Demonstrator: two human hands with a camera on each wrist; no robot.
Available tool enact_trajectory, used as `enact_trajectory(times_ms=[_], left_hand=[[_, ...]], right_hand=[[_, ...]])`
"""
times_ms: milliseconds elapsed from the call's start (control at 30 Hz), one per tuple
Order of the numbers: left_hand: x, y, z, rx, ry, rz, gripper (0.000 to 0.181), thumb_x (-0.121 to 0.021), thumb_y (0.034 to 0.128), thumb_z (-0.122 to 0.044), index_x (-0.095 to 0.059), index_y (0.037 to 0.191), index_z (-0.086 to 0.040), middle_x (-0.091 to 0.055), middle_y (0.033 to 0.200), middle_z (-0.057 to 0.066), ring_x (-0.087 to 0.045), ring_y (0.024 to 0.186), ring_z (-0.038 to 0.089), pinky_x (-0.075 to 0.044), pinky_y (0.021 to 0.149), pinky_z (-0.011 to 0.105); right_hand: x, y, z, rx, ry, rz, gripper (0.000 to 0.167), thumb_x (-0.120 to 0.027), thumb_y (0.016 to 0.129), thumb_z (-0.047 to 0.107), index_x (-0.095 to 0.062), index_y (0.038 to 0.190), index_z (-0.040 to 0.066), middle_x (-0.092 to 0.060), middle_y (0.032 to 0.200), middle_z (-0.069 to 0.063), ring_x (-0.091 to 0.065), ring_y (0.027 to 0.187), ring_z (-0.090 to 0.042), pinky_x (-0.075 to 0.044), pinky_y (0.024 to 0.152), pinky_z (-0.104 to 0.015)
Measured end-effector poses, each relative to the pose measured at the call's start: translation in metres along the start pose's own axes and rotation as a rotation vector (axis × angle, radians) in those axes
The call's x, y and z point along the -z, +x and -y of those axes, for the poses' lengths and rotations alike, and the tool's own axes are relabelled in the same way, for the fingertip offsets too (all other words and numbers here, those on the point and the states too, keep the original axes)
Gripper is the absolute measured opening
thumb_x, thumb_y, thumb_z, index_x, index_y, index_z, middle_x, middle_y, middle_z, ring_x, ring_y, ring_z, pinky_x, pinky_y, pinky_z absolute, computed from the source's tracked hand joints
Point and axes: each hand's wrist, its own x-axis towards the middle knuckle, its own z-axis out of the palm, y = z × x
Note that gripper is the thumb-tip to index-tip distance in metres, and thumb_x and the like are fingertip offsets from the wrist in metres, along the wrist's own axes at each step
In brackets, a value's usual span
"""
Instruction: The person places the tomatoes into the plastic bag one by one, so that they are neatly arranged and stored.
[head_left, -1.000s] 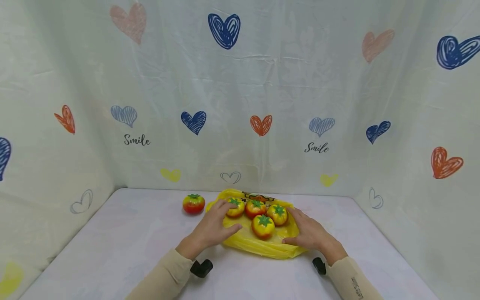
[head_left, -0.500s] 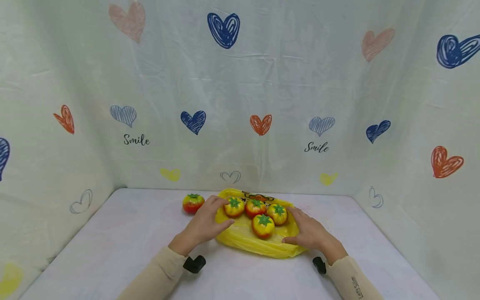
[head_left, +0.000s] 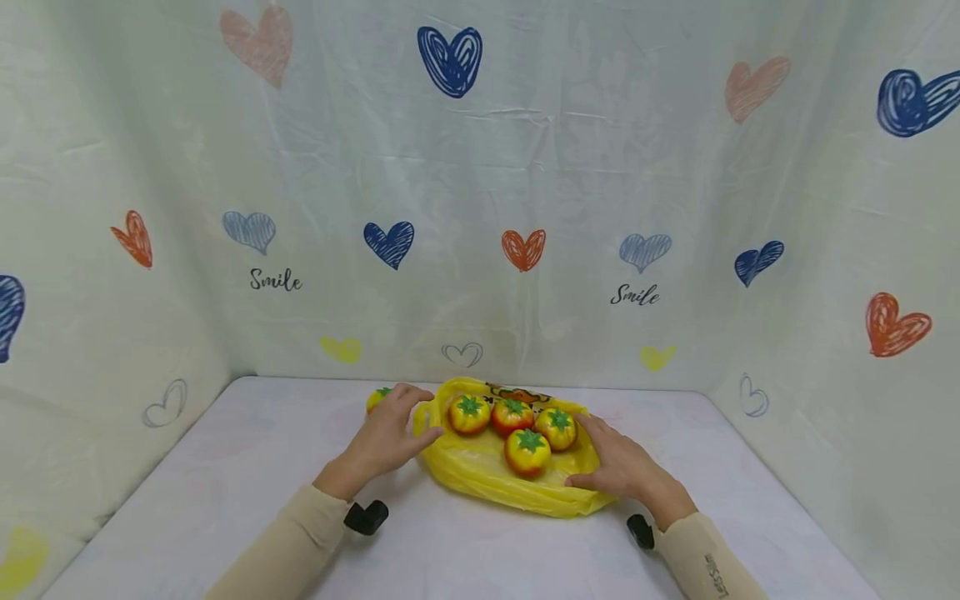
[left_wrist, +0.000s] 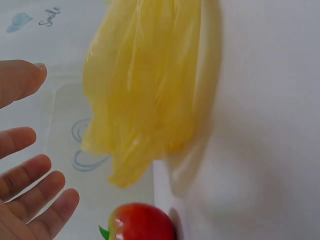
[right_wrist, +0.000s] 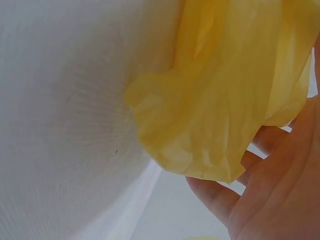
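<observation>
A yellow plastic bag [head_left: 487, 487] lies spread on the table with its mouth wide. Several toy tomatoes [head_left: 527, 454], yellow to red with green star-shaped tops, sit in it. My left hand [head_left: 382, 437] is just left of the bag, fingers and thumb spread and holding nothing. Behind this hand, another toy tomato [head_left: 377, 398] is mostly hidden; in the left wrist view, its red side [left_wrist: 142, 222] shows below the bag. My right hand [head_left: 626, 467] rests against the bag's right side, thumb apart from the fingers. In the right wrist view, its fingertips are hidden behind the bag's film.
The table [head_left: 225, 500] has a pale cloth. A white curtain [head_left: 480, 167] printed with hearts and "Smile" closes off the back and both sides. Dark wrist cameras [head_left: 366, 517] sit under both wrists.
My left hand has drawn away from the bag and moved left, so that it now covers most of the lone tomato. The bag's left edge is uncovered. My right hand stays put.
</observation>
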Motion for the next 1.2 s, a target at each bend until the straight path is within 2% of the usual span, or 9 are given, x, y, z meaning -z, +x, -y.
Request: enact_trajectory(times_ms=[200, 367, 567, 800, 1000, 1200], left_hand=[[0.007, 0.001, 0.011, 0.033, 0.017, 0.000, 0.048, -0.077, 0.0801, -0.030, -0.060, 0.120, -0.008, -0.054, 0.118, 0.006, -0.054, 0.102, 0.025, -0.048, 0.093, 0.043], [0.013, 0.002, 0.023, 0.020, 0.034, -0.006, 0.045, -0.077, 0.0803, -0.029, -0.061, 0.117, -0.009, -0.054, 0.117, 0.008, -0.054, 0.105, 0.027, -0.048, 0.094, 0.044], [0.017, 0.004, 0.038, 0.015, 0.059, 0.005, 0.046, -0.077, 0.0807, -0.028, -0.060, 0.118, -0.008, -0.054, 0.119, 0.011, -0.055, 0.103, 0.028, -0.052, 0.088, 0.043], [0.020, 0.009, 0.050, 0.061, 0.044, 0.023, 0.048, -0.074, 0.0825, -0.029, -0.059, 0.122, -0.006, -0.053, 0.121, 0.013, -0.052, 0.102, 0.029, -0.050, 0.088, 0.044], [0.023, 0.014, 0.058, 0.072, 0.032, 0.038, 0.050, -0.075, 0.0822, -0.028, -0.057, 0.122, -0.004, -0.053, 0.120, 0.016, -0.051, 0.105, 0.032, -0.046, 0.093, 0.049], [0.025, 0.021, 0.067, 0.134, 0.000, 0.097, 0.051, -0.075, 0.0822, -0.028, -0.057, 0.124, -0.006, -0.051, 0.122, 0.017, -0.048, 0.109, 0.033, -0.043, 0.097, 0.051]], right_hand=[[0.001, 0.000, -0.001, -0.002, 0.004, 0.004, 0.109, -0.076, 0.066, 0.062, -0.026, 0.151, 0.015, -0.030, 0.152, -0.015, -0.035, 0.133, -0.040, -0.032, 0.103, -0.060], [-0.001, 0.001, -0.001, 0.003, 0.004, 0.000, 0.109, -0.075, 0.066, 0.063, -0.026, 0.151, 0.015, -0.030, 0.152, -0.015, -0.035, 0.133, -0.040, -0.032, 0.103, -0.060], [-0.001, 0.000, -0.001, 0.010, 0.000, 0.000, 0.109, -0.075, 0.067, 0.063, -0.026, 0.151, 0.014, -0.030, 0.152, -0.016, -0.034, 0.134, -0.041, -0.031, 0.103, -0.060], [-0.001, 0.000, -0.002, 0.020, 0.002, -0.001, 0.109, -0.075, 0.067, 0.063, -0.026, 0.151, 0.013, -0.030, 0.151, -0.017, -0.034, 0.134, -0.041, -0.032, 0.103, -0.060], [-0.002, 0.001, -0.003, 0.023, -0.002, -0.001, 0.110, -0.074, 0.067, 0.064, -0.025, 0.151, 0.013, -0.030, 0.152, -0.017, -0.034, 0.134, -0.041, -0.032, 0.103, -0.060], [-0.002, 0.001, -0.003, 0.022, -0.013, -0.002, 0.109, -0.074, 0.067, 0.064, -0.025, 0.151, 0.014, -0.030, 0.152, -0.017, -0.034, 0.134, -0.040, -0.032, 0.103, -0.060]])
